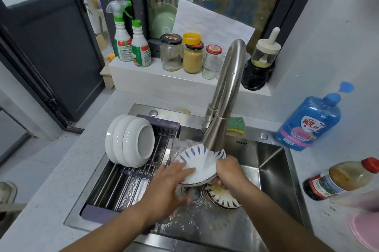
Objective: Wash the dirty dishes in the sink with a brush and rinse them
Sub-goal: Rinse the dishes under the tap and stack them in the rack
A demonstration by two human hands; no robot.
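A white plate with blue dashes (202,164) is tilted under the running faucet (223,108) above the steel sink (272,171). My right hand (228,171) grips its right rim, fingers curled underneath. My left hand (170,188) lies flat on the plate's face, fingers straight. A second patterned plate (222,195) rests on the sink floor beside the drain (193,193). Three white bowls (130,140) stand on edge on the drying rack (131,182). No brush is visible.
A green-yellow sponge (235,124) lies behind the faucet. A blue detergent bottle (309,120) and a sauce bottle (340,177) stand on the right counter. Spray bottles (131,44) and jars (191,54) line the back ledge.
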